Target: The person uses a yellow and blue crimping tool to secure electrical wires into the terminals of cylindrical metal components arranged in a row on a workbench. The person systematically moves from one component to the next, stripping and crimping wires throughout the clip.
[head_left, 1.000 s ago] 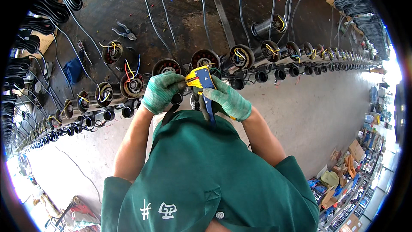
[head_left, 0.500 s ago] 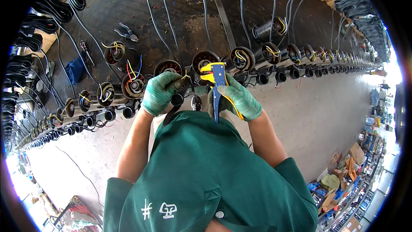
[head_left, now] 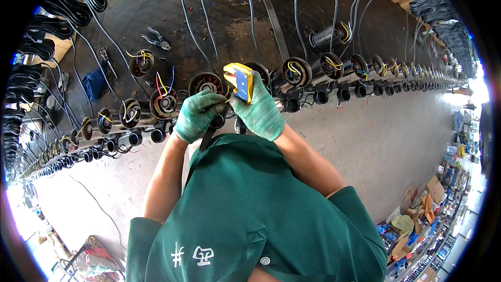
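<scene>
My left hand [head_left: 198, 115], in a green knit glove, is closed in a pinch on the end of a thin wire [head_left: 228, 92]; most of the wire is hidden by the fingers. In my right hand [head_left: 261, 112], gloved alike, is a blue and yellow wire stripper [head_left: 243, 81], its head tilted up and to the left. The fingertips of both hands almost meet. Just beyond them stands a round motor housing [head_left: 207, 82] with reddish windings inside. Another housing [head_left: 259, 71] is partly covered by the stripper and my right hand.
A long row of motor housings [head_left: 296, 72] with coloured wires runs along the bench edge. Grey cables [head_left: 186, 15] cross the dark bench top [head_left: 224, 0]. Pliers [head_left: 157, 39] and a blue cloth [head_left: 94, 84] lie to the left. Bundled black cables [head_left: 65, 6] hang at the far left.
My right hand has moved left toward my left hand and turned over, bringing the wire stripper with it. My left hand keeps its pinch in nearly the same place.
</scene>
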Tool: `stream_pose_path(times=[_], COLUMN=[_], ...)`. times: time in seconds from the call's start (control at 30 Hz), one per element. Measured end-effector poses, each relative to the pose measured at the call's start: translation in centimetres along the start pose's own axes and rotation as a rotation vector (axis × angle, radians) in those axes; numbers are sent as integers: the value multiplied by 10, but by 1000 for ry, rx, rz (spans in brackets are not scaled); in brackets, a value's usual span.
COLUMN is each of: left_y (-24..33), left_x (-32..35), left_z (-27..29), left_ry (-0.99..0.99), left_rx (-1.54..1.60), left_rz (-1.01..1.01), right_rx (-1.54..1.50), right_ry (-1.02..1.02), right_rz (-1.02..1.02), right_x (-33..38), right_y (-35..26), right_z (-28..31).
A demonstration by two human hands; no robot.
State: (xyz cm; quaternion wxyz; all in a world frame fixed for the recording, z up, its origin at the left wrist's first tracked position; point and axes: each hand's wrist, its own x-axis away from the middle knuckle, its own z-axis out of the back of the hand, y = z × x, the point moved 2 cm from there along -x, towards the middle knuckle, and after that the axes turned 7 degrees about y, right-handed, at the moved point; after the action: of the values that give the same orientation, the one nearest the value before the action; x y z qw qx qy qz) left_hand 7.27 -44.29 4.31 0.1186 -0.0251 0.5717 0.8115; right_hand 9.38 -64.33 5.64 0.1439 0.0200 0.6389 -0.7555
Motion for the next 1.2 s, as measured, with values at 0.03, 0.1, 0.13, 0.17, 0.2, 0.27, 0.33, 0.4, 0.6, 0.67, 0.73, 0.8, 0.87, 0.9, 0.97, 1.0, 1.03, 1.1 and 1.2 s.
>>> stream_pose_path(times=[0.03, 0.1, 0.13, 0.17, 0.2, 0.27, 0.33, 0.4, 0.6, 0.67, 0.73, 0.8, 0.87, 0.9, 0.97, 1.0, 1.03, 1.1, 1.2], left_y=[0, 1, 2, 1, -1, -7, -12, -6, -12, -10, -7, -11, -11, -9, -6, -7, -7, -6, -3], left_x=[1, 0, 0, -1, -3, -2, 2, -1, -3, -4, -6, -3, -2, -2, -2, -2, -2, -2, -3], left_z=[0, -4, -6, -8, -9, -6, -2, -4, -2, -1, 1, 1, 3, 3, 2, 1, 1, 1, 1], left_ry=[-20, 17, 35, 51, 68, 96, 103, 94, 75, 78, 92, 79, 85, 97, 106, 105, 105, 114, 131], left_rx=[-2, 61, 93, 76, 60, 65, 114, 44, 58, 37, -7, -52, -68, -64, -54, -52, -52, -57, -74], left_rz=[7, 32, 44, 30, 15, 47, 133, 81, 124, 88, 38, 12, -11, -22, -5, -2, 0, -15, -52], right_rx=[-10, -121, -176, -254, -314, -438, -418, -370, 109, -61, -251, -437, -574, -644, -723, -717, -711, -649, -681], right_ry=[10, 38, 54, 108, 145, 202, 252, -11, -469, -402, -345, -383, -416, -449, -437, -457, -478, -473, -483], right_rz=[35, -7, -29, -54, -123, -268, -125, -262, -388, -455, -461, -576, -652, -760, -841, -839, -835, -812, -832], right_x=[0, -3, -4, -5, -3, -6, -20, -22, 4, 9, 7, 7, 2, 4, 7, 6, 5, 5, 3], right_y=[-2, -10, -14, -6, -7, -23, -29, -47, -31, -17, -7, 6, -4, -9, -21, -21, -22, -13, -11], right_z=[0, 3, 4, 0, 3, 17, 51, 87, 113, 96, 75, 66, 56, 54, 50, 50, 51, 49, 48])
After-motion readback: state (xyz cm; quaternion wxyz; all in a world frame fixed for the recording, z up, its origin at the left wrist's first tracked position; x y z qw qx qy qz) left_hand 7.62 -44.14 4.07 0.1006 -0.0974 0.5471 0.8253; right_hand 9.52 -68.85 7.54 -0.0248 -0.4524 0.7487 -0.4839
